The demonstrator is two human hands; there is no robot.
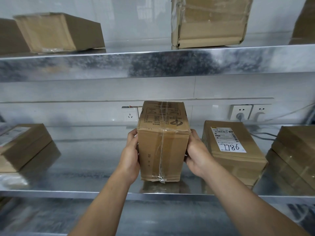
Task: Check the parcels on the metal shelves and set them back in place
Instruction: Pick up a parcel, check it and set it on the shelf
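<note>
A tall taped cardboard parcel with black print on its top stands upright in the middle of the middle metal shelf, its base on or just above the shelf. My left hand holds its left side and my right hand holds its right side, fingers curled round the edges. Right of it lies a flat parcel with a white label marked 7786, close to my right hand.
More cardboard parcels sit at the shelf's left and right ends. The upper shelf carries a left box and a right box. Wall sockets and cables run behind.
</note>
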